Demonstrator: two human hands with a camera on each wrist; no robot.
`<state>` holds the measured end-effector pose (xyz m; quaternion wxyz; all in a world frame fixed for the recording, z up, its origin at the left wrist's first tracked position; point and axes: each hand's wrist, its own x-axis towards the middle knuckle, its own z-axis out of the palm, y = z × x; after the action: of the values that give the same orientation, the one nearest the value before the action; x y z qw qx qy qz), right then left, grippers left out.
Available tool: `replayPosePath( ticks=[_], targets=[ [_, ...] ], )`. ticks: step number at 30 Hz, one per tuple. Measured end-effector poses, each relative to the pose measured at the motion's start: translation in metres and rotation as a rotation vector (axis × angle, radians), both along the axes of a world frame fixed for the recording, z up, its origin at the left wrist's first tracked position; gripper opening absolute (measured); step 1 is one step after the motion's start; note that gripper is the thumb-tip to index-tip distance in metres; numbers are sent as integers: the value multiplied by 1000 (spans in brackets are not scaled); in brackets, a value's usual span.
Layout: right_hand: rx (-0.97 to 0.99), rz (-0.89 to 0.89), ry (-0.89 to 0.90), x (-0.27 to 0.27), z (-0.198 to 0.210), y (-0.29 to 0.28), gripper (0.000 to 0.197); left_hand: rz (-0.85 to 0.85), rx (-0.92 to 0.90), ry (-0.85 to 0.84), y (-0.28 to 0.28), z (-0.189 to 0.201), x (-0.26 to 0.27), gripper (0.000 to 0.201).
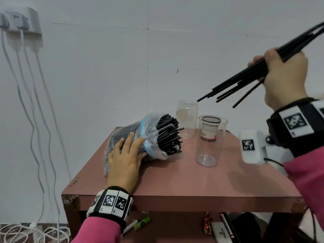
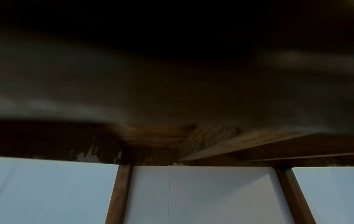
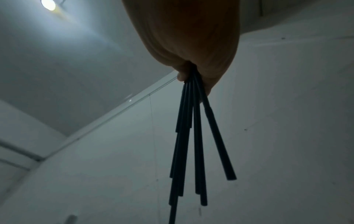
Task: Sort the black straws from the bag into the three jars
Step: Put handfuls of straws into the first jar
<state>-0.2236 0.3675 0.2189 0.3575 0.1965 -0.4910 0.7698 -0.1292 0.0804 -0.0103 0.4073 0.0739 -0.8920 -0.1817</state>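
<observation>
A clear plastic bag [image 1: 150,125] packed with black straws [image 1: 168,135] lies on its side on the reddish table [image 1: 175,178], mouth toward the jars. My left hand [image 1: 126,155] rests flat on the bag with straight fingers. My right hand [image 1: 284,76] is raised at the upper right and grips a bunch of several black straws [image 1: 233,86] [image 3: 191,144], their lower ends slanting down above the far clear jar [image 1: 187,118]. A nearer clear jar [image 1: 210,141] stands in front; a third jar with a mesh top [image 1: 210,127] shows through it. The left wrist view is dark.
A white device with a marker tag [image 1: 252,146] sits at the table's right edge. Below the tabletop a shelf holds markers [image 1: 140,223] and small items. White cables [image 1: 35,120] hang down the wall on the left from a socket strip [image 1: 21,21].
</observation>
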Motion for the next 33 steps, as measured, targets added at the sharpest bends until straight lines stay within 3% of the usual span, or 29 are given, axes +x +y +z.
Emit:
replayPosePath(
  ticks=[6, 11, 17, 25, 33],
  targets=[
    [275, -87, -86, -23, -2, -8, 18, -12, 4, -1, -1, -1, 1, 49],
    [471, -79, -161, -29, -9, -18, 3, -7, -9, -7, 0, -1, 1, 48],
    [725, 18, -136, -32, -2, -39, 3, -8, -21, -1, -1, -2, 0, 50],
    [780, 44, -324, -46, -38, -53, 6, -8, -21, 9, 0, -1, 1, 51],
    [1095, -313, -438, -45, -74, -45, 16, -10, -25, 15, 0, -1, 0, 50]
  ],
)
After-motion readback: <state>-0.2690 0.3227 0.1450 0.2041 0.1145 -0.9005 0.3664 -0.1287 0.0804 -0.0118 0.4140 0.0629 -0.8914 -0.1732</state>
